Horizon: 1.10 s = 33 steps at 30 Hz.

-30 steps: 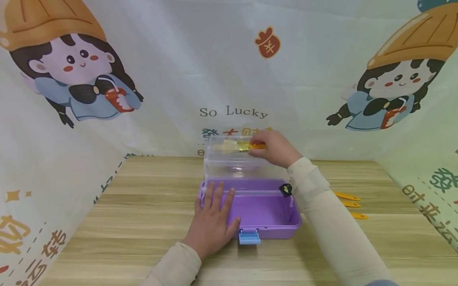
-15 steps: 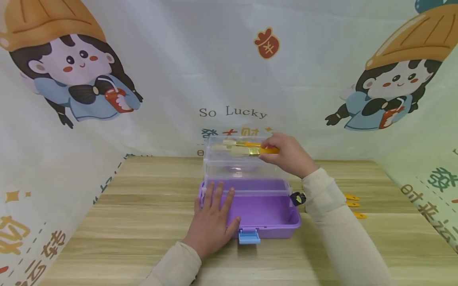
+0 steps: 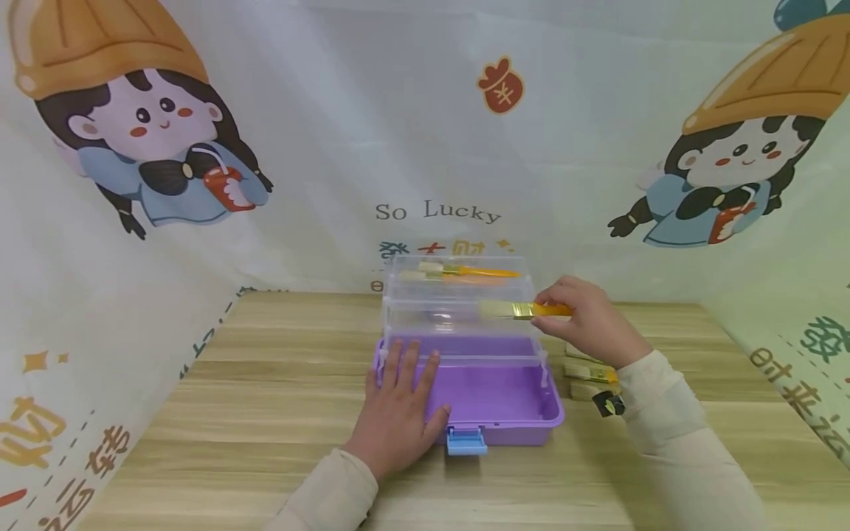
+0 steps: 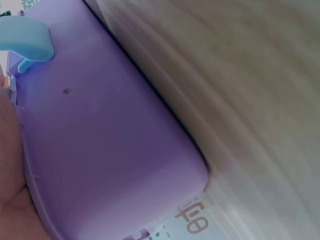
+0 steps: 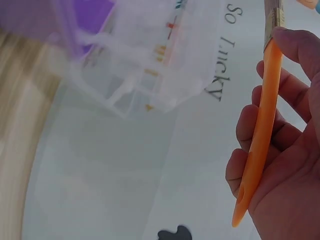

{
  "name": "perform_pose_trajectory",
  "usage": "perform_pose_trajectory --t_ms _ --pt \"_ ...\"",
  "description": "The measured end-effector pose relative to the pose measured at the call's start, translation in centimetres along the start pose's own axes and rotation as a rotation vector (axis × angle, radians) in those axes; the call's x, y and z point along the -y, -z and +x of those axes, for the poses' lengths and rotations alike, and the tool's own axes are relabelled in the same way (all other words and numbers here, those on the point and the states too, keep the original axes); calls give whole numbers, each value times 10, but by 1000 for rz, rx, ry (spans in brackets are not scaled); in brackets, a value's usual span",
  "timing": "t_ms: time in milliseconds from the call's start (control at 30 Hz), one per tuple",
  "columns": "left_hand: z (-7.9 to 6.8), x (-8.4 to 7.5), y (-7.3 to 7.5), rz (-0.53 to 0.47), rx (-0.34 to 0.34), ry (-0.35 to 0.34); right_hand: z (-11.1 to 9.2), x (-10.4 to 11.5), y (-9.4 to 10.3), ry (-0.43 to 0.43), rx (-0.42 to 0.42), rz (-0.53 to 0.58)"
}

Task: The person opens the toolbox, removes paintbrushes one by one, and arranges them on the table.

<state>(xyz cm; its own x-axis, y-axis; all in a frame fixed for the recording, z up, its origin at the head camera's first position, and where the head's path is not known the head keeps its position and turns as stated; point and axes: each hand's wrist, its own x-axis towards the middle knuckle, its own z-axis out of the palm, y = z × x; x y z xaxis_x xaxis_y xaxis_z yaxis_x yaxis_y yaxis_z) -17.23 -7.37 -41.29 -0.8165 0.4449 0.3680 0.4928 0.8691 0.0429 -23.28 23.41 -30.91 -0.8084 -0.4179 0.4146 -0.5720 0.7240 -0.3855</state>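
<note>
My left hand lies with fingers spread over the left front rim of a purple toolbox, its fingertips inside. The box stands open with its clear trays raised at the back. In the left wrist view, the palm borders the box's side. My right hand pinches a flat paintbrush by its orange handle near the ferrule. Its bristles point left and overlap the lower tray's right end. Another orange-handled paintbrush lies in the top tray, with a paler brush shape just under it.
Right of the box, several paintbrushes lie on the wooden table, partly hidden by my right arm. A light blue latch sticks out from the box front. A printed cloth hangs behind the table.
My right hand has moved right and down from the top tray with the brush. The brush in that tray now shows whole. My left hand stays on the box.
</note>
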Motion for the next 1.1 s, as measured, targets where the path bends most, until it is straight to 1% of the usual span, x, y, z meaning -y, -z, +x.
perform_pose_trajectory --t_ms 333,533,667,800,900,967,1033,1100 --pt "0 0 -1 -4 -19 -11 -51 -32 12 -5 -25 -113" --pt "1 0 -2 1 -22 -14 -82 -48 21 -36 -1 -170" --pt "0 0 -2 4 -25 -14 -101 -60 19 -92 46 -182" --pt "0 0 -3 6 -24 -18 -120 -72 12 -151 137 -162" --pt "0 1 -3 7 -21 -19 -131 -81 7 -170 213 -139" --pt "0 1 -3 5 -22 -17 -135 -86 4 -168 250 -141" --pt "0 1 -3 1 -20 -15 -139 -90 2 -171 273 -143" --pt "0 1 -2 -1 -18 -15 -141 -93 1 -165 279 -151"
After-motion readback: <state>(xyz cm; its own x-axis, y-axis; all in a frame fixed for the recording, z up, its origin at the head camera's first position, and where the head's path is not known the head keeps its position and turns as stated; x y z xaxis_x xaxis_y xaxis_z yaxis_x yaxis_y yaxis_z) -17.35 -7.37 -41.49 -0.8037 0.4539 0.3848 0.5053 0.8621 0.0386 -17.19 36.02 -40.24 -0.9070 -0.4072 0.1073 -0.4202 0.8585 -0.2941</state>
